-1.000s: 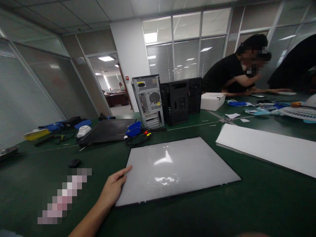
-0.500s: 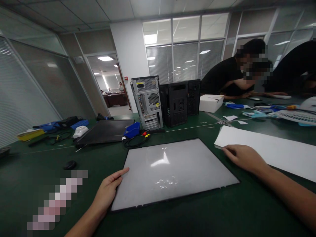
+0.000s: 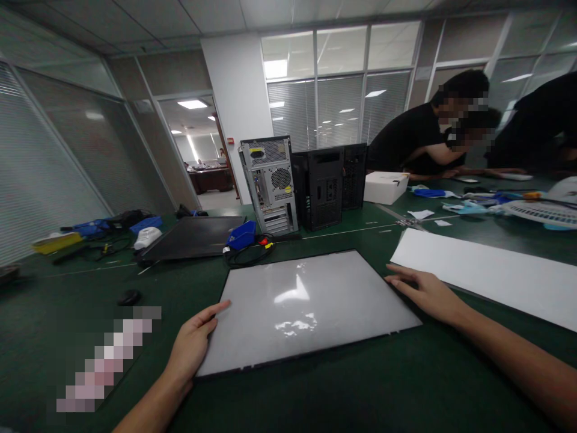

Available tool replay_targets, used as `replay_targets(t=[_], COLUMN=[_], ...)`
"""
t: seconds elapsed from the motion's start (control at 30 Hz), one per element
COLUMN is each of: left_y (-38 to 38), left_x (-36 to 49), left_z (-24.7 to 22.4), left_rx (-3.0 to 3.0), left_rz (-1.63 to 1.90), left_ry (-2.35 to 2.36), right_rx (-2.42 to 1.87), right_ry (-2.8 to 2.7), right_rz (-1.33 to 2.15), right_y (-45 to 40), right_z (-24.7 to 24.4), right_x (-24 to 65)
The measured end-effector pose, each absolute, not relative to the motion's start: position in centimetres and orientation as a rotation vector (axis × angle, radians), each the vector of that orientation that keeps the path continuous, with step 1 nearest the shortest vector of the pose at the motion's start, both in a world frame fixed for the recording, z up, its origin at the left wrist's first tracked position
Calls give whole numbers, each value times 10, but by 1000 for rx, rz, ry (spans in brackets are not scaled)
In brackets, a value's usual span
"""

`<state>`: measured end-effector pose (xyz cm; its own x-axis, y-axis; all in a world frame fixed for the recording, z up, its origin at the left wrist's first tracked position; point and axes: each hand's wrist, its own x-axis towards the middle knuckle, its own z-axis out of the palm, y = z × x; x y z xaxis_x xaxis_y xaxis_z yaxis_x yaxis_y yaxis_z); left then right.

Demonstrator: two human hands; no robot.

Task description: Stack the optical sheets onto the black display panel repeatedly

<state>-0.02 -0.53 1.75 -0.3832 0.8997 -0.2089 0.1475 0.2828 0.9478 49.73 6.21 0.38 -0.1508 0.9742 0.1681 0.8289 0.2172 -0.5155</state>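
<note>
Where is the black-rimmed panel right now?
In the head view, the panel is at lower centre over the green table, left hand on its left edge, right hand near its right.

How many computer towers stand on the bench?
3: a silver tower at left, a black tower beside it, another black tower at right. More may be hidden behind.

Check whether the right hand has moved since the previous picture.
Yes, the right hand has moved left, away from the white sheet, to the grey panel.

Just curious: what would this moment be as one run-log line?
left hand: holds panel by left edge | right hand: at panel's right edge, grip unclear | white sheet: right of panel
</note>
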Motion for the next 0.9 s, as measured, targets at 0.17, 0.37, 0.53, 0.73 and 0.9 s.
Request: replay_targets(t=[0.17,0.37,0.53,0.73,0.9], left_y=[-8,-8,-7,-9,-9], left_x=[3,2,1,5,3], left_z=[23,25,24,27,27], left_rx=[916,955,999,970,988], left_rz=[1144,1110,1114,1093,1106], left_ry=[1738,1766,1795,1799,1796], right_rx=[-1685,-1904,-2010,-2071,-2102], right_ry=[-2181,-2017,-2040,-2008,-1948], right_rz=[-99,-290,-176,-154,-241], right_y=[76,91,87,77,68], right_z=[1,-18,-21,-4,10], right_x=[522,576,586,565,543])
